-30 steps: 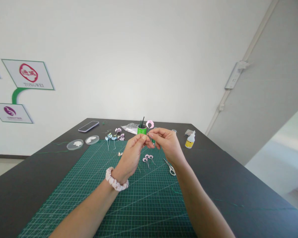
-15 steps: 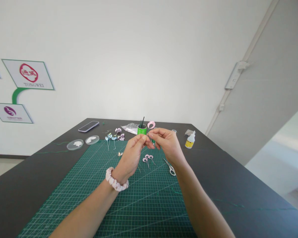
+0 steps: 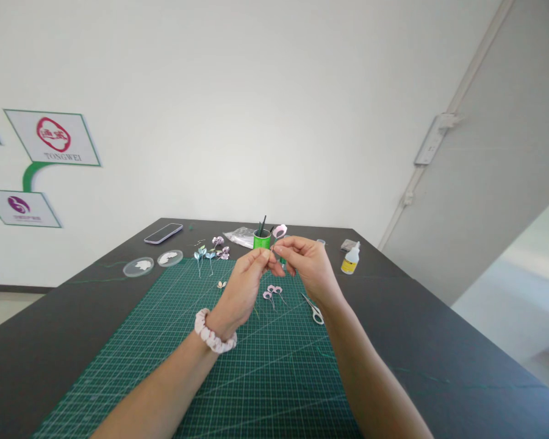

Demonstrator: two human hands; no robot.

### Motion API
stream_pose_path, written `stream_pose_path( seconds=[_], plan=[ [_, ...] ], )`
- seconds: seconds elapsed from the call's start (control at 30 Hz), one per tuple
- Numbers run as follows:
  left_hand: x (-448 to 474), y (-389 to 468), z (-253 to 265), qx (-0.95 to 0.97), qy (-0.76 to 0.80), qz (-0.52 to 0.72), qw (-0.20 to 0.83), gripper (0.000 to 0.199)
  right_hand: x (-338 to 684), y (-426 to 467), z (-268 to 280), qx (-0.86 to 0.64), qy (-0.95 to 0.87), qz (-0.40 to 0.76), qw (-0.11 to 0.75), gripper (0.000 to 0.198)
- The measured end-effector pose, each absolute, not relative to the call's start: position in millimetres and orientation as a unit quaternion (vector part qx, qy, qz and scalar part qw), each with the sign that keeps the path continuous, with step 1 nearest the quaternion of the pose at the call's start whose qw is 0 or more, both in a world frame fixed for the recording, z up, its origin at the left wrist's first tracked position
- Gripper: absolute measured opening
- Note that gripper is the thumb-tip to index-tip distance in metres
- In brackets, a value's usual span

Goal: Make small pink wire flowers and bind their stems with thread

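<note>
Above the green cutting mat (image 3: 174, 366), my left hand (image 3: 251, 271) and my right hand (image 3: 305, 259) meet with their fingertips close together. Both are closed in a pinch on the thin stem of a pink petal (image 3: 280, 231), whose rounded head stands up over the fingers. The stem's lower part is hidden by the fingers. Below my hands, several small pink petals on wire stems (image 3: 271, 291) lie on the mat. A pair of white-handled scissors (image 3: 317, 314) rests under my right wrist. A small cream-coloured piece (image 3: 221, 285) lies left of my left hand.
Behind my hands stands a green can (image 3: 261, 239) holding dark sticks, beside a clear plastic bag (image 3: 239, 236). Blue flowers (image 3: 202, 253) and purple ones (image 3: 223, 251) lie left. Farther left are clear dishes (image 3: 138, 267) and a phone (image 3: 163, 233). A glue bottle (image 3: 350, 259) stands right.
The pink petal has turned about its stem, so its head now shows at a different angle. Both hands stay in nearly the same place.
</note>
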State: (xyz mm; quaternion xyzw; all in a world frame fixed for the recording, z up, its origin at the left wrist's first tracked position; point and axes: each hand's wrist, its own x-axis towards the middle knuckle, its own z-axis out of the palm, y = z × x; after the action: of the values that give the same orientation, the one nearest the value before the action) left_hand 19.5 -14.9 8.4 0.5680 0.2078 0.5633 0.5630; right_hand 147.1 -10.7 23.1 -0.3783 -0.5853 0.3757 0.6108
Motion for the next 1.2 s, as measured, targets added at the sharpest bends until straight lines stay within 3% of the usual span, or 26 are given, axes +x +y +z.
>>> stream_pose_path(
  seconds=[0.93,1.2],
  plan=[
    [16.2,-17.3,12.4,0.530,0.151,0.506,0.664,0.034,143.7,-14.2,27.3,-0.322,-0.590,0.419,0.610,0.014],
    [16.2,-13.6,10.7,0.559,0.165,0.522,0.623,0.033,144.2,-14.4,26.4,-0.313,-0.599,0.422,0.604,0.015]
  ],
)
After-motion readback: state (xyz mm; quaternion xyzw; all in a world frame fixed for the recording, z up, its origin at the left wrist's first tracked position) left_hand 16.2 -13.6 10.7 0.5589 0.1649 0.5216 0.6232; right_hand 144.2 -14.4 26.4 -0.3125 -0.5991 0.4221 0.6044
